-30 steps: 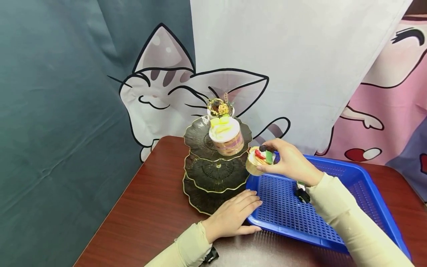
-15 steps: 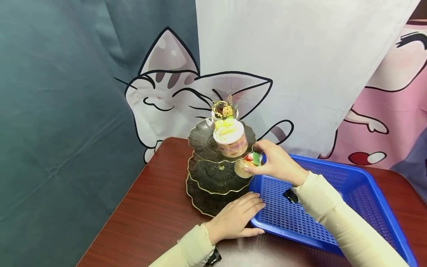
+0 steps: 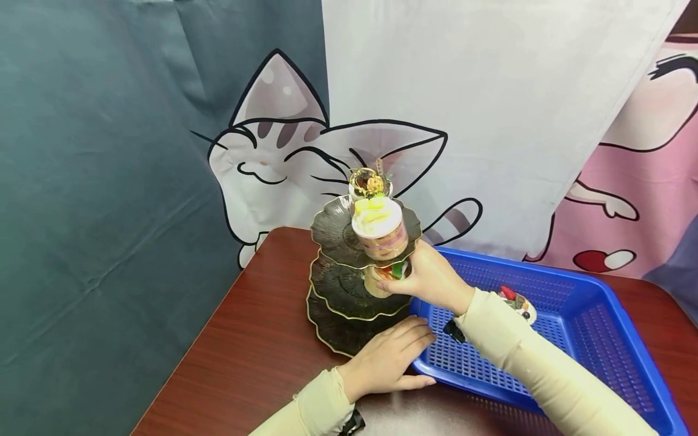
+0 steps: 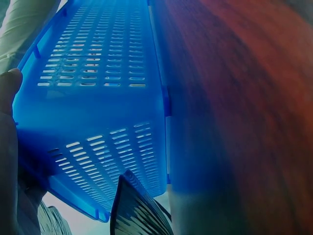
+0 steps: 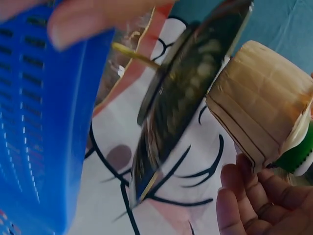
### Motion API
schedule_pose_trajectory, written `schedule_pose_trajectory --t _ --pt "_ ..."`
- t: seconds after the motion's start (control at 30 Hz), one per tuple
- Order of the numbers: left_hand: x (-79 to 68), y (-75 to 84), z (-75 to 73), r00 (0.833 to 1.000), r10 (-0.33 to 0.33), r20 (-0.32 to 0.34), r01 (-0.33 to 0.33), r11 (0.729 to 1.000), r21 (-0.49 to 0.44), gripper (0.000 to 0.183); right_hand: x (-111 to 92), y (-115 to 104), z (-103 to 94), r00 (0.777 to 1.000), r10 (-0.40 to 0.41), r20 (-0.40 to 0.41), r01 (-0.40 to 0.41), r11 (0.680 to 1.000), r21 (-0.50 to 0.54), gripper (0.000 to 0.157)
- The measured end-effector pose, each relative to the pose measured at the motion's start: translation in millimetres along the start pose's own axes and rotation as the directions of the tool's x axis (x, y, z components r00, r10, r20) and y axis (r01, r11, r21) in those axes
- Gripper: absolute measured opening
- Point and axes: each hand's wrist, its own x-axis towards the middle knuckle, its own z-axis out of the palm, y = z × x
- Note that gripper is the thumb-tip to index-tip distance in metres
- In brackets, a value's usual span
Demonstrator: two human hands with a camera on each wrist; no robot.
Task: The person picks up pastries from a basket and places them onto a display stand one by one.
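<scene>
My right hand (image 3: 433,275) grips a small cupcake (image 3: 376,283) in a pale paper cup, topped with red and green fruit. It is over the right side of the middle tier of a dark, gold-rimmed three-tier stand (image 3: 339,289). In the right wrist view the cup's base is right at the tier plate (image 5: 183,98), with fingers (image 5: 239,191) along its side. Flat and relaxed, my left hand (image 3: 382,358) rests on the near left corner of the blue basket (image 3: 591,339). A cream-topped dessert cup (image 3: 384,242) and a chocolate-topped one (image 3: 366,183) stand on the top tier.
Another fruit-topped cake (image 3: 518,304) lies inside the basket, beyond my right sleeve. The basket sits against the stand's right side on the reddish wooden table (image 3: 234,357). Behind the table hangs a curtain (image 3: 491,109) with cartoon animals.
My right hand has carried the cupcake left and slightly down, from above the basket's edge to over the middle tier. The left hand keeps its place on the basket corner. The view shifts slightly.
</scene>
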Motion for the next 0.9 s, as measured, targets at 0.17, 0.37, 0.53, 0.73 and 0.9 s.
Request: schedule_pose_trajectory --t 0.17,0.37,0.53,0.73,0.9 --pt "0.8 0.5 0.2 1.000 -0.011 0.003 0.011 1.000 -0.014 0.063 0 -5 10.3 1.000 -0.013 -0.006 0.013 1.000 -0.011 0.061" --pt "-0.2 0.9 -0.2 1.000 -0.017 -0.001 0.017 1.000 0.005 0.060 2 -11 21.7 0.998 -0.058 -0.017 0.056 0.995 -0.088 0.069" --pt "-0.7 2.2 -0.1 0.999 -0.034 0.023 0.034 0.999 0.029 0.057 5 -17 29.5 0.997 -0.068 -0.020 0.065 0.987 -0.147 0.074" --pt "-0.1 4.1 -1.4 0.995 -0.070 0.075 0.070 0.998 0.003 0.055 8 -23 33.4 0.999 -0.053 0.007 0.053 0.967 -0.249 0.070" --pt "-0.8 4.2 -2.3 0.993 -0.079 0.089 0.078 0.997 0.007 0.056 10 -22 35.2 0.999 -0.041 0.025 0.047 0.965 -0.258 0.076"
